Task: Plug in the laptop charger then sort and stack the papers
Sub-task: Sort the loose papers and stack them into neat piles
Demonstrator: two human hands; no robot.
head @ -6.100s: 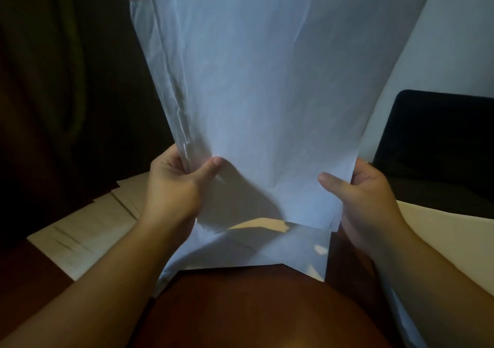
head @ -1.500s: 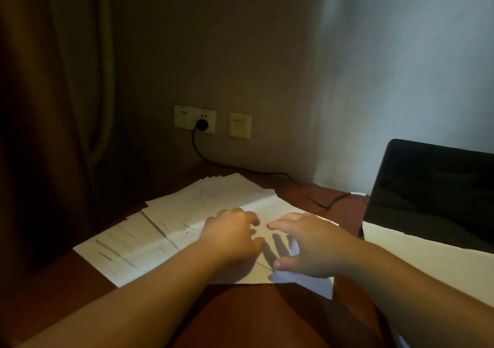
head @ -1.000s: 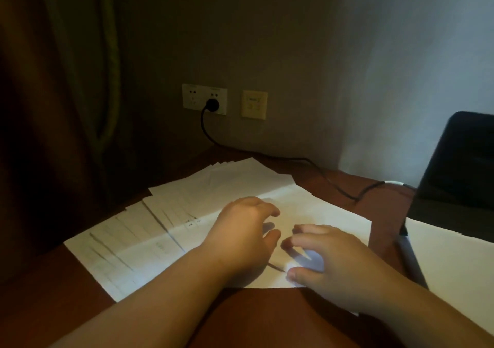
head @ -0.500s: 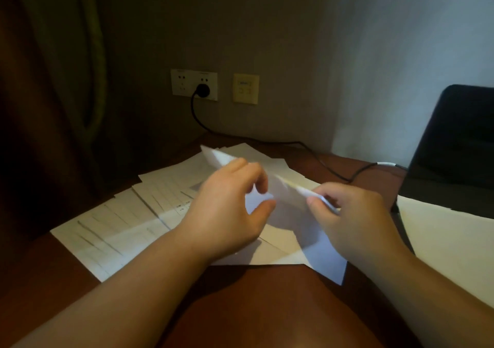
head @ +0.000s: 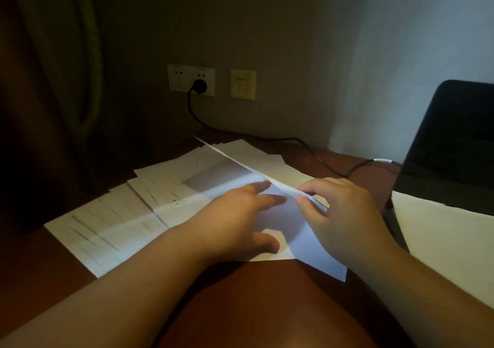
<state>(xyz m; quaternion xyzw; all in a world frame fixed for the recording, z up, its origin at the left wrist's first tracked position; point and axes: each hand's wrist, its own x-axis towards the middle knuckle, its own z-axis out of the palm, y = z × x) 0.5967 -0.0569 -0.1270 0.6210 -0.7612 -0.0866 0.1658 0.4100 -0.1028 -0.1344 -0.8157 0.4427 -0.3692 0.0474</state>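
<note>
Several white papers (head: 128,214) lie fanned out on the brown table (head: 254,307), some with printed lines. My right hand (head: 344,214) pinches the near edge of one white sheet (head: 267,180) and holds it tilted up off the pile. My left hand (head: 240,222) lies with straight fingers flat under that lifted sheet, on the papers below. The black charger plug (head: 200,86) sits in the white wall socket (head: 190,79), and its cable (head: 315,155) runs across the table to the black laptop (head: 454,144) at the right.
A cream sheet (head: 449,243) lies in front of the laptop at the right. A yellowish wall plate (head: 242,84) sits beside the socket. A dark curtain (head: 48,80) hangs at the left.
Both hands pressed on the pile a second ago. My right hand has since pinched one sheet and raised its edge, and my left hand has opened and slid flat beneath it.
</note>
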